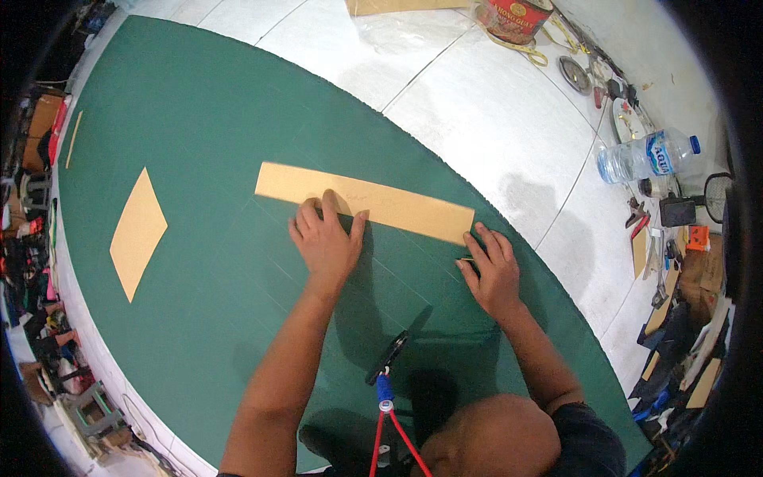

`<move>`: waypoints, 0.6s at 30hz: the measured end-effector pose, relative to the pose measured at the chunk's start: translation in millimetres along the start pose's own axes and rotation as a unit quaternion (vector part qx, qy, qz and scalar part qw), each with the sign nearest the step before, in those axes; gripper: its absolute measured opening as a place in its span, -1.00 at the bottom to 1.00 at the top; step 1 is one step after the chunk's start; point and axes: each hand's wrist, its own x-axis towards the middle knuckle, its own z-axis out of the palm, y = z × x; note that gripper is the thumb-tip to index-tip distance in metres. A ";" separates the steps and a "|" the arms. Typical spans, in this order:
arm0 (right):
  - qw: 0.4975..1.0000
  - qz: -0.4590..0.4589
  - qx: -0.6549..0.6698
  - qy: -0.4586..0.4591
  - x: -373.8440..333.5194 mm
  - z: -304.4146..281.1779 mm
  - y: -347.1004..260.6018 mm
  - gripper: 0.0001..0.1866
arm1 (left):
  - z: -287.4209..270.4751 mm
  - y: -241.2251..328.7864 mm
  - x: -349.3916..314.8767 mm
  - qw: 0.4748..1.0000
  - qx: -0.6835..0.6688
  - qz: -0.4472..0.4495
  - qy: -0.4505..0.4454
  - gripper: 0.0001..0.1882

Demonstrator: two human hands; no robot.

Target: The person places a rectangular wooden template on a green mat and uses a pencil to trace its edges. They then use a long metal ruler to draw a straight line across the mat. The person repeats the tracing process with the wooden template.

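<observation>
A long tan cardboard strip [397,200] lies slantwise on a large green cloth [207,334]. My left hand [324,242] presses on the strip's near edge, left of its middle, with thumb and fingers spread. At the strip's right end is my right hand [494,274], its fingertips touching or just beside the end edge. Thumb and forefinger are close around a small, thin, pale piece [466,258], mostly hidden; I cannot tell its kind. Faint pale lines run across the cloth near the strip. A tan diamond-shaped cardboard piece [138,234] lies flat to the left.
A thin tan strip [74,140] lies at the cloth's far left. White floor tiles [469,103] border the cloth. Beyond stand a red tin [518,19], a yellow tape measure [520,52] and a water bottle [640,157]. Tools and scraps crowd the right wall; clutter lines the left.
</observation>
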 end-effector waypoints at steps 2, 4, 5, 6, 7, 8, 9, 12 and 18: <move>0.999 -0.025 -0.012 -0.017 2.2 1.8 6.3 -0.51 | 6.0 -4.4 9.7 0.998 -0.007 0.052 0.027 -0.27; 0.999 -0.013 -0.012 -0.033 -10.9 2.2 7.9 -0.54 | 10.9 -5.4 24.8 0.994 -0.036 0.101 0.015 -0.27; 0.999 -0.010 -0.009 -0.040 -19.2 3.1 7.2 -0.55 | 9.7 -5.7 32.9 0.991 -0.046 0.124 0.010 -0.27; 0.999 -0.011 -0.008 -0.029 -25.2 3.2 6.5 -0.56 | 7.8 -6.4 38.9 0.989 -0.062 0.138 -0.006 -0.29; 1.000 -0.008 -0.012 -0.018 -32.9 1.3 6.1 -0.58 | 5.5 -3.5 45.0 0.984 -0.081 0.155 -0.022 -0.30; 1.000 -0.005 -0.014 -0.009 -38.9 0.7 5.8 -0.59 | 4.9 -3.6 48.3 0.979 -0.100 0.171 -0.041 -0.31; 1.000 -0.008 -0.009 -0.002 -42.4 1.9 6.7 -0.59 | 4.0 -5.0 50.8 0.975 -0.120 0.180 -0.046 -0.35; 1.000 -0.018 0.004 0.008 -48.2 3.7 7.6 -0.59 | 14.7 -22.0 64.9 0.973 -0.184 0.126 -0.054 -0.33; 1.000 -0.020 0.012 0.000 -54.8 7.4 13.3 -0.61 | 18.4 -29.4 78.8 0.981 -0.115 0.150 -0.036 -0.22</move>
